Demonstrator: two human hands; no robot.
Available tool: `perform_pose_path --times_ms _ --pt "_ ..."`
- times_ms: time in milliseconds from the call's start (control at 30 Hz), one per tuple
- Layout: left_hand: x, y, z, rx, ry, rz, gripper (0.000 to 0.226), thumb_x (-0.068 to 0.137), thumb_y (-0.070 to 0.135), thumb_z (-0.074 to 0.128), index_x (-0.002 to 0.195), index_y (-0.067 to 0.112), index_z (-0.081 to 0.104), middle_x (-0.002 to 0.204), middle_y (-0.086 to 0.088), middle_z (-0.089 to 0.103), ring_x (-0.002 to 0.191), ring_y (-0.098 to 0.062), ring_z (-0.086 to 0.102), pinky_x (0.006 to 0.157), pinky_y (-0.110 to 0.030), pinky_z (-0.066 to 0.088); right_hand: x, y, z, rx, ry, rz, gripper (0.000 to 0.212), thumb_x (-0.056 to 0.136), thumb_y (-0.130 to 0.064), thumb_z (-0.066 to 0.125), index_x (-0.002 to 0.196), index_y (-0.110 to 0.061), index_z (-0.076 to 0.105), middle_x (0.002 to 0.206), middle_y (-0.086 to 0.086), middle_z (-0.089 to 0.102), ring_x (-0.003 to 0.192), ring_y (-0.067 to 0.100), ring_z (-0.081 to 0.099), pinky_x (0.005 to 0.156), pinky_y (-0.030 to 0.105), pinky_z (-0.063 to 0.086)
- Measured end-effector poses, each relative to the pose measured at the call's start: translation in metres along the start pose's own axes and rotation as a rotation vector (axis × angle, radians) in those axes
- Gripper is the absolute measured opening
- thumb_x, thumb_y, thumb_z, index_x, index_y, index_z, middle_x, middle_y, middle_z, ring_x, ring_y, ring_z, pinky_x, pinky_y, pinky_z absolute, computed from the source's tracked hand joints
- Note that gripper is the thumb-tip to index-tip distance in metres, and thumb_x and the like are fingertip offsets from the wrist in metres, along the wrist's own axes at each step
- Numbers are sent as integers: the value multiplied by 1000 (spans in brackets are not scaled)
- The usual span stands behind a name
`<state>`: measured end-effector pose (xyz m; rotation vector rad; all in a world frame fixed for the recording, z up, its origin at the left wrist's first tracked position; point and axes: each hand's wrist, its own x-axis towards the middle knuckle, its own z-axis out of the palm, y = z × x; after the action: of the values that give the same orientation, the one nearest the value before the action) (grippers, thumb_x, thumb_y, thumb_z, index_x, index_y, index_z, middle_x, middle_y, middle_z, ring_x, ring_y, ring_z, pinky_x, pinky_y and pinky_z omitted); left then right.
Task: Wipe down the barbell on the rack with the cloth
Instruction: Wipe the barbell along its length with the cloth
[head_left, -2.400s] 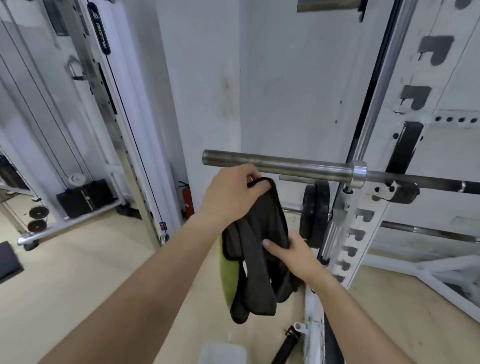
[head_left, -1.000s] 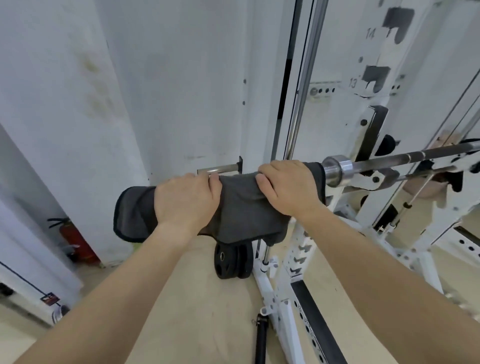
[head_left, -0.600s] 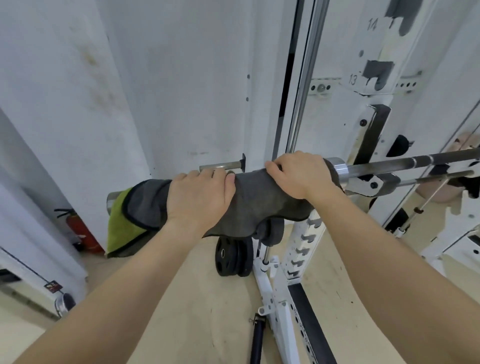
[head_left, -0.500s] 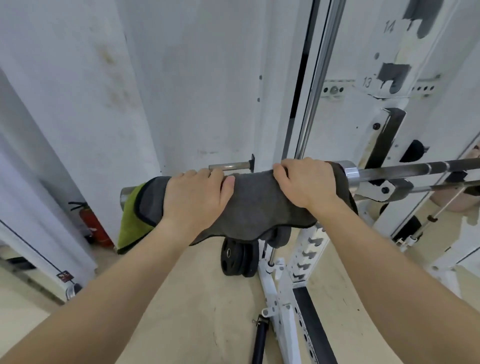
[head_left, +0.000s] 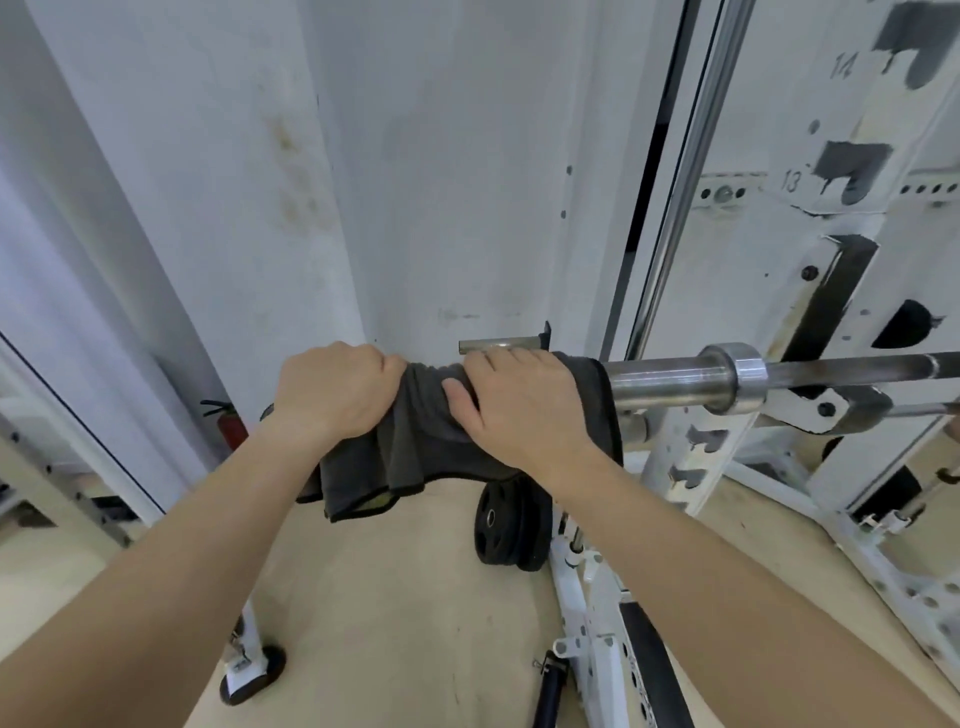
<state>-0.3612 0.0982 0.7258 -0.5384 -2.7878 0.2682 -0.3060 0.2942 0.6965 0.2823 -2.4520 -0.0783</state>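
Grey cloth (head_left: 415, 441), dark, with a yellow-green underside showing at the lower hem, draped over the outer end of the barbell (head_left: 670, 382); its folds hang below the bar, loose edge well above the floor (head_left: 389, 597). Left hand (head_left: 337, 395): fingers curled over the top of the bar, clasping the cloth at its outer end; bar tip hidden under hand and cloth. Right hand (head_left: 519, 410): fingers wrapped over the bar, thumb pressed into the fabric, grasping cloth and sleeve together, just beside the left hand with a bunched ridge of cloth between. Barbell: steel, horizontal, seated in a J-hook (head_left: 831, 408) on the white rack upright (head_left: 691, 457). Bare sleeve lies exposed from the cloth's right edge to the collar (head_left: 737, 376); the thinner shaft runs on out of the right side of the view. Clearances: open air left of the left hand, out to the pale wall panel (head_left: 441, 182); red fire extinguisher (head_left: 231, 434) low against that wall, behind the left wrist. Short steel storage peg (head_left: 501, 344) just behind the right knuckles. Chrome guide rod (head_left: 680, 197) rises behind the sleeve. Black weight plates (head_left: 506, 525) stand beneath the right wrist, well below the bar
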Motion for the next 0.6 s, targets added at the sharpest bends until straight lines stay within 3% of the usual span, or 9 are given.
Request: perform_pose_path --times_ms 133,300,433,533,600 --pt "16 43 -18 -172 -96 -52 50 103 42 20 100 15 62 96 -8 63 79 -28 53 70 -36 39 -30 72 -4 -107 52 37 45 99 -47 36 90 -13 65 79 5 67 72 29 63 69 39 45" --pt "20 96 -17 -190 174 -99 53 98 42 26 67 13 58 62 -5 53 55 -26 50 60 -33 44 -42 127 -17 -107 -7 102 53 98 -54 26 84 -18 62 72 -1 63 67 24 60 65 34 41" --pt "7 103 -9 -154 302 -104 48 94 40 27 58 15 48 49 1 41 44 -23 37 50 -30 30 -22 138 -28 -83 -217 145 65 94 -65 13 77 -26 62 65 -6 59 61 15 57 57 31 40" --pt "-2 105 0 -114 372 -93 41 96 38 31 66 15 47 56 -1 47 52 -27 42 56 -34 28 1 137 -33 57 -485 198 61 97 -62 15 72 -26 58 70 -2 57 66 16 55 68 35 44" --pt "-4 106 2 -107 371 -95 40 98 38 32 69 16 47 59 -1 48 56 -27 44 58 -35 27 6 134 -33 91 -548 237 54 99 -57 19 65 -26 47 69 -2 50 66 18 51 70 37 42"
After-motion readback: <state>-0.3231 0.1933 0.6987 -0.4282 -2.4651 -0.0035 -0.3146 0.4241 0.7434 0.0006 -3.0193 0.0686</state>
